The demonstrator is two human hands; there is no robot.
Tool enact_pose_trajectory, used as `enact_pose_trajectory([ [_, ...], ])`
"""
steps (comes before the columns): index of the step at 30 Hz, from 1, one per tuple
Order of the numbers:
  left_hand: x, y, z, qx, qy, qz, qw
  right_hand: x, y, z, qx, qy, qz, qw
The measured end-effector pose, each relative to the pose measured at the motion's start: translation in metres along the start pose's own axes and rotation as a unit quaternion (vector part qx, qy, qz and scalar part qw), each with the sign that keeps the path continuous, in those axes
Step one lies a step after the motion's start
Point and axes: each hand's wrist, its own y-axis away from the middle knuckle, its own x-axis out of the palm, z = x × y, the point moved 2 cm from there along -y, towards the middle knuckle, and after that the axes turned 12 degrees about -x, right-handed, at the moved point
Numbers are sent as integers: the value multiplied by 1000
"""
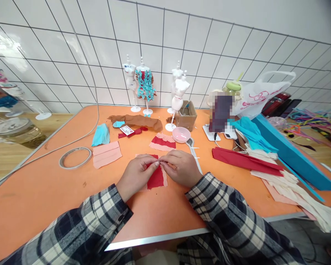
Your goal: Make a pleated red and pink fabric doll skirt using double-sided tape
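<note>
My left hand (140, 172) and my right hand (182, 167) meet above the table, thumbs and fingertips pinched together. Whatever is between the fingertips is too small to make out. Directly beneath them lies a red and pink piece of cloth (156, 179), partly hidden by my fingers. Another pink and red cloth piece (163, 142) is just beyond my hands. Beside it stands a pink bowl (181, 135), with scissors (192, 146), partly covered by my right hand, near it. A pink cloth (107, 154) rests to the left.
Small white mannequins (179, 90) stand at the back, one in a blue-bowed dress (145, 84). A cardboard box (186, 116) is behind the bowl. A tape roll (75, 158) and cable (95, 92) are left; folded red cloth (246, 161) and a blue box (298, 158) are right.
</note>
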Motion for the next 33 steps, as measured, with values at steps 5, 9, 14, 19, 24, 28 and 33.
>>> enact_pose_trajectory([
  [5, -1, 0, -2, -10, 9, -1, 1000, 2, 2, -3, 36, -48, -1, 998],
  [9, -1, 1, -2, -23, 40, -7, 999, 5, 2, -2, 42, -88, -28, 995],
  [14, -1, 1, 1, -46, 96, 12, 994, 10, 4, 1, 30, -89, -39, 995],
  [19, -2, -2, 3, -77, 102, 28, 991, 13, 6, 1, 26, -50, -9, 998],
  [24, -1, -4, 3, -77, 63, 43, 994, 12, 7, -2, 27, -26, 9, 999],
  [28, 0, -3, 5, -66, 55, 52, 995, 12, 8, -5, 31, -26, 10, 999],
  [33, 0, -4, 6, -67, 41, 44, 996, 12, 7, -7, 63, -39, 17, 997],
])
